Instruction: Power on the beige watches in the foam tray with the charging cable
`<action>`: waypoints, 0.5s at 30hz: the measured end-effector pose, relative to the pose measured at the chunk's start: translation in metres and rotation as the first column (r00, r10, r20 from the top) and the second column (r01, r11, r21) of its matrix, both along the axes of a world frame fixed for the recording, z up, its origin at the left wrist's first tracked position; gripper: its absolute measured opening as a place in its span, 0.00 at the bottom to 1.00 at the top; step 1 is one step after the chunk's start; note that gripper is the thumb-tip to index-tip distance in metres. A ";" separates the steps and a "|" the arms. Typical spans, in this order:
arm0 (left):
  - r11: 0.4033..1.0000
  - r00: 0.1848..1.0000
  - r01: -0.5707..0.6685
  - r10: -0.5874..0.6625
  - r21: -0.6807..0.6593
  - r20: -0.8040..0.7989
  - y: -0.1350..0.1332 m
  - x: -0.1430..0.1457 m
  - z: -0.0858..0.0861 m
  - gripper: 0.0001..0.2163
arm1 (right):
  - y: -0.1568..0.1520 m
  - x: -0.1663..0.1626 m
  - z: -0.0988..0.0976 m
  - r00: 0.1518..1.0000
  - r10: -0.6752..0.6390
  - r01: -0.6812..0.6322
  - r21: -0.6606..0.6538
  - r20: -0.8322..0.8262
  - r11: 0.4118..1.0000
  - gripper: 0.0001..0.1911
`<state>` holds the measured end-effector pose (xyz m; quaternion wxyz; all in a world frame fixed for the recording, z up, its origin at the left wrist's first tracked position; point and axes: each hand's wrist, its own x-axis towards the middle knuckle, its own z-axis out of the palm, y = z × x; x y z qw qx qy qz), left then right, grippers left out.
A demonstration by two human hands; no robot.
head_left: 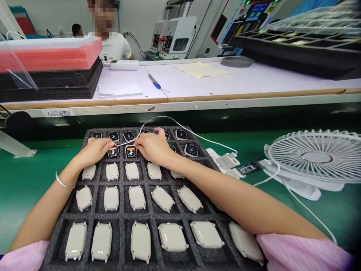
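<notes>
From here I can't tell if my left hand (99,149) or right hand (153,146) grips the watches (131,152); probably light, slick, scratchable, so I'd pinch the sides.

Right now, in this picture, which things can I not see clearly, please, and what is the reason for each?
All in the head view:
- Tray: some compartments are hidden by the right forearm; its near edge is cut off by the bottom edge.
- Watch beside the right hand: screen writing too small to read.
- Face-down watches: their own backs hide the screens.
- Fan: right side cut off by the right edge.
</notes>
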<state>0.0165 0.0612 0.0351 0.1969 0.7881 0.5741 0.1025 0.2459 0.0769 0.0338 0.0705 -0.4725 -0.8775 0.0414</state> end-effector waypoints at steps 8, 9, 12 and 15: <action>1.000 0.998 0.024 -0.025 -0.018 -0.049 0.000 0.002 0.001 0.21 | -0.003 0.086 0.041 0.948 0.013 0.103 0.344 -0.319 0.933 0.10; 1.000 0.999 0.022 -0.023 -0.021 -0.047 0.001 0.002 0.001 0.22 | -0.009 0.106 0.046 0.941 0.044 0.064 0.305 -0.336 0.950 0.09; 0.999 0.999 -0.005 0.003 -0.040 -0.047 0.003 0.000 0.001 0.26 | -0.032 0.159 0.044 0.927 0.090 -0.017 0.197 -0.363 0.980 0.08; 0.998 0.999 -0.024 0.021 -0.049 -0.044 0.009 -0.002 0.000 0.30 | -0.051 0.196 0.024 0.948 0.084 -0.056 0.098 -0.308 0.994 0.11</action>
